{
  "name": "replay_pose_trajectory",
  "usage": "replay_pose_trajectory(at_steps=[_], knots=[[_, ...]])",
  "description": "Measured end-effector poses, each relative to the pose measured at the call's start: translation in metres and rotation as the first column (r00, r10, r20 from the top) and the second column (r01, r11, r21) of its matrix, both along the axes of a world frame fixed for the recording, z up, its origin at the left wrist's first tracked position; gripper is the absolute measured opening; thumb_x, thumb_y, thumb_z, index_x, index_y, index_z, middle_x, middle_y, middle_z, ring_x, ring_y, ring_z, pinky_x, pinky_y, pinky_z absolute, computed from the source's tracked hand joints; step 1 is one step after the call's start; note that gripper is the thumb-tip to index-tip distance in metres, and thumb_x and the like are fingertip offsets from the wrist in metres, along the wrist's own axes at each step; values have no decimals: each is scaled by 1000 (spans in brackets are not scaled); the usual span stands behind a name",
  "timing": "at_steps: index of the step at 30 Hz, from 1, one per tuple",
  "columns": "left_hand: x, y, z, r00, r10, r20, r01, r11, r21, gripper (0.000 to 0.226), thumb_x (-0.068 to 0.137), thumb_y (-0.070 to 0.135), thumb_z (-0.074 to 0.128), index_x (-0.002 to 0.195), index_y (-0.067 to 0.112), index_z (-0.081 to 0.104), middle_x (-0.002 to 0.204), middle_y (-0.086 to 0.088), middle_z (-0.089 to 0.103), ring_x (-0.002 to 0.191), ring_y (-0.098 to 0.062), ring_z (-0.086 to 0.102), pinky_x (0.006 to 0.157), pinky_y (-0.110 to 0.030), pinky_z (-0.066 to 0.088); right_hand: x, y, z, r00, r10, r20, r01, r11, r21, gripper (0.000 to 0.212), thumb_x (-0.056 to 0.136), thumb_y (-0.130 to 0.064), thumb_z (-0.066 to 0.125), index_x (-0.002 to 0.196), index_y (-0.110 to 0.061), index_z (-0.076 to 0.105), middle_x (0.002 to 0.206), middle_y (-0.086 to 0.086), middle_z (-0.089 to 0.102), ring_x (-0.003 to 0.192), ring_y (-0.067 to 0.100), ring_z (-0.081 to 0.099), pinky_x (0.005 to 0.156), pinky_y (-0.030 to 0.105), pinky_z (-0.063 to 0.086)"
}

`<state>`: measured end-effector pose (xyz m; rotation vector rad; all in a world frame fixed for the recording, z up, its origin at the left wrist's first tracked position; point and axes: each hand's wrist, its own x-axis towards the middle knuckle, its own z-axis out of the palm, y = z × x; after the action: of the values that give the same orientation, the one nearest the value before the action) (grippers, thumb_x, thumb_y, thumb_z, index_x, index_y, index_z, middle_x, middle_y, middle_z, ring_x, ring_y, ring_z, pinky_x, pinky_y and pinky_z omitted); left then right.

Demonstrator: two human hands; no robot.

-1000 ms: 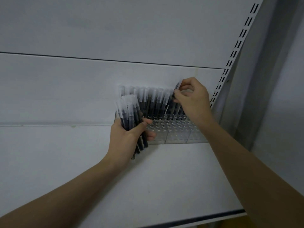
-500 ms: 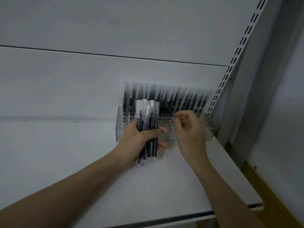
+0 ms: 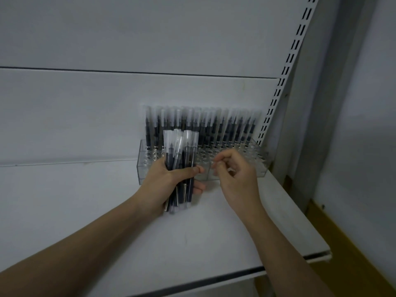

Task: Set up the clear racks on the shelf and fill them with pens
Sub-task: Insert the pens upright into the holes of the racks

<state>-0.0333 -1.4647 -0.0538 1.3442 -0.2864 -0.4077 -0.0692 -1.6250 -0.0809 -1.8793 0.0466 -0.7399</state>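
Note:
A clear rack [image 3: 260, 168] stands at the back right of the white shelf [image 3: 107, 221], against the wall. Its back rows hold several dark pens with clear caps [image 3: 214, 125]; the front holes show empty. My left hand [image 3: 160, 185] grips a bundle of pens [image 3: 182, 168] upright in front of the rack's left half. To the right of the bundle, my right hand [image 3: 235, 176] hovers before the rack's middle with fingers curled and thumb near the fingertips. It holds nothing that I can see.
A slotted upright rail [image 3: 285, 67] runs up the wall right of the rack. The shelf's front edge [image 3: 214, 277] lies near me and its right end [image 3: 327, 254] stops beside a grey wall and a yellow-brown floor strip [image 3: 342, 232].
My right hand left the pen it had set in the rack's back right and came down towards the bundle. The view shifted, so the rack sits lower in frame.

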Motion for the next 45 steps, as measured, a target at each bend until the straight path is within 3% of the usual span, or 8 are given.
replay_pose_trajectory(at_steps=[8, 17, 21, 26, 31, 35, 39, 45], knots=[[1, 1, -2, 1000, -16, -21, 16, 1000, 14, 9, 84, -6, 68, 90, 0, 70, 93, -27, 73, 71, -33, 70, 72, -44, 60, 0, 0, -2, 997, 81, -8, -81, 996, 49, 26, 95, -2, 56, 87, -26, 64, 81, -5, 67, 77, 17, 65, 70, 35, 55], [0, 1, -6, 989, -144, 21, 143, 988, 51, 18, 88, -6, 63, 105, -7, 66, 93, -29, 71, 78, -36, 72, 68, -36, 60, -2, 4, 6, 960, 264, -90, -233, 936, 263, 8, 87, -13, 72, 94, -12, 67, 76, -4, 70, 64, 7, 64, 55, 18, 49], [0, 0, -5, 991, -136, -17, 136, 991, -2, 22, 90, -5, 62, 111, -3, 67, 98, -26, 72, 83, -38, 72, 69, -35, 60, -2, 1, 6, 971, 234, -50, -203, 916, 347, 19, 89, -11, 70, 90, 0, 56, 68, 6, 66, 55, 17, 58, 43, 27, 44], [-1, -1, -4, 995, -103, -8, 103, 995, 14, 17, 89, -6, 62, 104, -2, 68, 95, -23, 74, 82, -36, 73, 75, -38, 62, -2, 0, 6, 986, 163, -36, -139, 919, 369, 20, 89, -9, 70, 83, -9, 51, 85, 16, 73, 64, 20, 64, 49, 29, 48], [1, -2, -4, 999, 5, -37, -4, 1000, 22, 9, 88, -5, 65, 97, -4, 65, 92, -20, 75, 79, -36, 74, 70, -35, 62, 6, -9, 22, 998, -22, 67, -13, 878, 479, 16, 93, -6, 66, 89, -3, 50, 78, 15, 70, 56, 25, 61, 45, 29, 47], [0, -2, -4, 999, 25, -35, -25, 1000, 9, 12, 89, -3, 65, 101, -1, 64, 96, -13, 76, 75, -31, 75, 66, -30, 62, 24, -21, 51, 976, -141, 166, 89, 954, 288, 19, 93, -6, 66, 85, -10, 50, 73, 15, 64, 53, 22, 59, 49, 26, 51], [0, -1, -3, 999, 31, -14, -31, 999, -19, 13, 89, -4, 64, 101, 0, 63, 95, -14, 76, 71, -30, 73, 66, -31, 61, 45, -27, 66, 963, -172, 208, 169, 985, 31, 24, 93, -14, 68, 83, -21, 47, 68, 6, 60, 58, 26, 63, 55, 38, 57], [4, 0, -3, 999, 46, -1, -46, 998, -43, 13, 89, -4, 64, 101, 0, 63, 93, -15, 76, 71, -31, 72, 67, -33, 61, 70, -32, 62, 961, -200, 189, 224, 968, -117, 26, 93, -20, 68, 80, -25, 46, 68, 6, 59, 63, 25, 66, 59, 46, 59]])
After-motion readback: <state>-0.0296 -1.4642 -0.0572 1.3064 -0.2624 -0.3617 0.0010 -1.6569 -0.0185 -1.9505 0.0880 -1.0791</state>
